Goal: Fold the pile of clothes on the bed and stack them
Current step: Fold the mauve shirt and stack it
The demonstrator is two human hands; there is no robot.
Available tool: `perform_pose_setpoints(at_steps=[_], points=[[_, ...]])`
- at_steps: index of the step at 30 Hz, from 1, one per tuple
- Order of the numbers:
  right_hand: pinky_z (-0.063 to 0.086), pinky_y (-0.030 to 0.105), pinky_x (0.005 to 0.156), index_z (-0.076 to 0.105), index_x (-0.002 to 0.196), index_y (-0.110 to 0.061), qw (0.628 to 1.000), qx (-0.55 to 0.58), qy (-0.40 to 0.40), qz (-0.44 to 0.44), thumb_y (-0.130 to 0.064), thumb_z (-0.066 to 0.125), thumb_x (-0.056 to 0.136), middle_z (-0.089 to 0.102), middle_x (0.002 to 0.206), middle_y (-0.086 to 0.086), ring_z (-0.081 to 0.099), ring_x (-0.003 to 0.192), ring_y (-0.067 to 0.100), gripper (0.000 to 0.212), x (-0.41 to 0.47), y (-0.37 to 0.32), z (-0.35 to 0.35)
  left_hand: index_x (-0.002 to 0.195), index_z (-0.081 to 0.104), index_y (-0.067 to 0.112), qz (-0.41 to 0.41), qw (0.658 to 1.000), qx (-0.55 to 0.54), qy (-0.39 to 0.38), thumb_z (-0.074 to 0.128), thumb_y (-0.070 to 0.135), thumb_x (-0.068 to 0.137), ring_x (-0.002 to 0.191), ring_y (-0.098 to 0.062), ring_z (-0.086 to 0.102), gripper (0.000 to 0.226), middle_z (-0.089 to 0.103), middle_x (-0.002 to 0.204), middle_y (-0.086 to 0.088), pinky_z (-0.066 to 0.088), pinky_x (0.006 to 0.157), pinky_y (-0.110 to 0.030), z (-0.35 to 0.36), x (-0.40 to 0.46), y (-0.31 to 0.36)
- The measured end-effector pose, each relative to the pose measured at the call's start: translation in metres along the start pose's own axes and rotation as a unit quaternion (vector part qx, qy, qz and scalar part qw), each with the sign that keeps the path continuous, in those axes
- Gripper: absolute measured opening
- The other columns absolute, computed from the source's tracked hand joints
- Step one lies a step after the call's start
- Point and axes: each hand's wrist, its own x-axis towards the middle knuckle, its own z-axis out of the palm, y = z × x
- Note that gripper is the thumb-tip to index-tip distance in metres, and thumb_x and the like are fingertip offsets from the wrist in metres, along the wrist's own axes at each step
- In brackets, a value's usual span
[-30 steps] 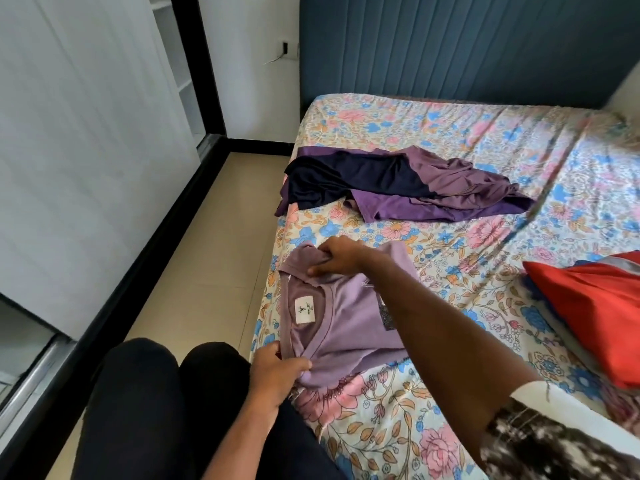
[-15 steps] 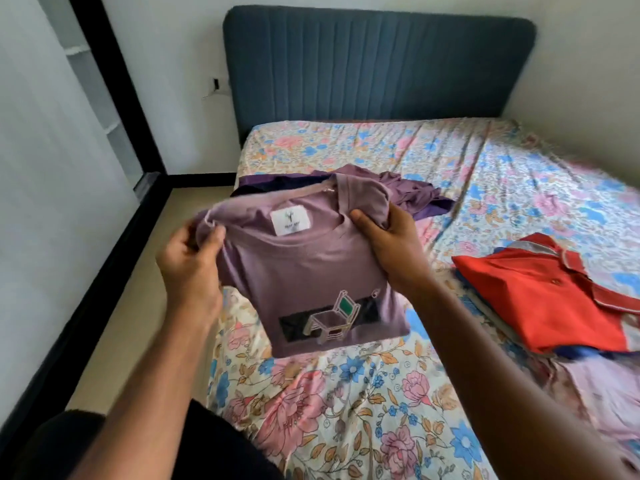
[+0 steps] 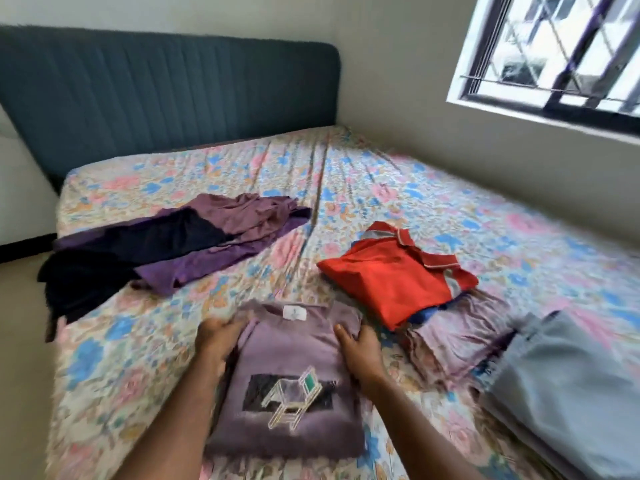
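Note:
A folded mauve T-shirt (image 3: 291, 355) with a chair print lies flat on the floral bed sheet (image 3: 363, 188) near the front edge. My left hand (image 3: 216, 344) grips its left side near the collar, and my right hand (image 3: 360, 348) grips its right side. An unfolded pile of purple and dark navy clothes (image 3: 166, 247) lies at the left of the bed. A folded red polo shirt (image 3: 391, 278) rests on top of blue and pale lilac garments (image 3: 457, 334) at the right.
Folded grey cloth (image 3: 568, 393) lies at the bed's front right corner. A teal padded headboard (image 3: 166, 95) stands at the back. A barred window (image 3: 561, 57) is on the right wall. Floor (image 3: 20, 341) runs along the bed's left side.
The mauve T-shirt, held up in the air half a second ago, now lies flat on the sheet with both hands still on its sides. The view has swung right.

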Motion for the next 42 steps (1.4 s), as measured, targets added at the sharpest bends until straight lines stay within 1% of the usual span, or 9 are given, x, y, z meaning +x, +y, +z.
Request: perform_pose_setpoints(at_steps=[4,9,15,23,30,33,35,38,42], points=[[0.061,0.046,0.087,0.072,0.104,-0.012,0.991,0.092,-0.079,0.063,-0.039,0.072,0.094,0.078,0.101,0.004,0.074,0.098,0.019,0.029,0.007,0.005,-0.001,0.066,0.07,0.006,-0.027,0.996,0.082,-0.02,0.089,0.064,0.041,0.066,-0.026,0.067,0.066,0.071,0.066,-0.01,0.057,0.064,-0.048,-0.005,0.018,-0.024],[0.058,0.054,0.078,0.071,0.093,-0.007,0.993,0.035,-0.112,-0.019,-0.043,0.068,0.092,0.075,0.095,0.017,0.068,0.084,0.015,0.035,0.015,-0.006,-0.002,0.106,0.067,0.002,0.086,0.971,0.222,-0.029,0.079,0.032,0.086,0.079,-0.026,0.063,0.038,0.071,0.095,-0.016,0.043,0.057,-0.03,0.006,-0.014,-0.001],[0.042,0.018,0.059,0.057,0.08,-0.03,0.979,-0.093,-0.031,-0.18,-0.024,0.068,0.098,0.066,0.074,-0.014,0.06,0.067,-0.002,0.022,0.016,-0.046,-0.004,0.079,0.059,0.004,0.211,0.966,0.149,0.011,0.074,0.016,0.09,0.066,-0.025,0.057,0.022,0.062,0.071,-0.014,0.043,0.057,-0.031,0.002,-0.027,0.041],[0.021,0.03,0.056,0.065,0.101,-0.004,0.927,-0.124,0.146,-0.323,-0.031,0.065,0.1,0.069,0.072,0.014,0.055,0.073,0.03,0.028,0.025,-0.11,-0.034,0.077,0.062,0.014,0.374,0.927,0.036,-0.012,0.073,0.012,0.089,0.061,0.003,0.052,0.016,0.062,0.063,0.015,0.039,0.054,-0.012,0.027,-0.028,0.151],[0.034,0.021,0.051,0.064,0.11,-0.006,0.951,-0.013,0.202,-0.234,-0.031,0.062,0.101,0.05,0.067,-0.021,0.055,0.058,-0.009,0.026,0.056,-0.144,-0.082,0.084,0.066,0.01,0.459,0.881,0.083,-0.077,0.075,0.016,0.09,0.072,-0.013,0.055,0.012,0.066,0.077,-0.012,0.045,0.067,-0.035,0.112,-0.009,0.247],[0.027,0.027,0.054,0.061,0.111,-0.003,0.949,-0.038,0.253,-0.183,-0.03,0.06,0.102,0.066,0.08,0.004,0.056,0.062,0.004,0.028,0.081,-0.144,-0.112,0.085,0.064,0.023,0.484,0.862,0.105,-0.106,0.075,0.012,0.088,0.072,-0.001,0.056,0.016,0.061,0.075,0.013,0.042,0.064,-0.015,0.176,-0.008,0.268],[0.026,0.03,0.062,0.059,0.111,-0.004,0.951,-0.063,0.285,-0.107,-0.033,0.058,0.103,0.07,0.096,0.021,0.065,0.084,0.036,0.031,0.101,-0.133,-0.133,0.111,0.066,0.015,0.451,0.872,0.137,-0.131,0.075,0.013,0.088,0.091,-0.014,0.064,0.025,0.067,0.095,0.006,0.041,0.069,-0.01,0.22,-0.011,0.264],[0.038,0.037,0.07,0.058,0.104,-0.003,0.952,-0.104,0.285,0.025,-0.032,0.058,0.102,0.068,0.103,0.029,0.066,0.099,0.043,0.03,0.131,-0.089,-0.15,0.151,0.04,0.015,0.367,0.87,0.218,-0.247,0.08,0.018,0.085,0.122,-0.02,0.055,0.077,0.053,0.131,0.002,0.04,0.092,-0.021,0.263,-0.019,0.225],[0.038,0.031,0.07,0.056,0.092,-0.004,0.954,-0.113,0.261,0.093,-0.031,0.061,0.101,0.063,0.091,0.019,0.062,0.082,0.034,0.029,0.143,-0.042,-0.147,0.125,0.061,0.033,0.362,0.805,0.374,-0.284,0.075,0.049,0.083,0.114,-0.013,0.059,0.047,0.059,0.131,0.008,0.042,0.109,-0.048,0.277,-0.019,0.147]])
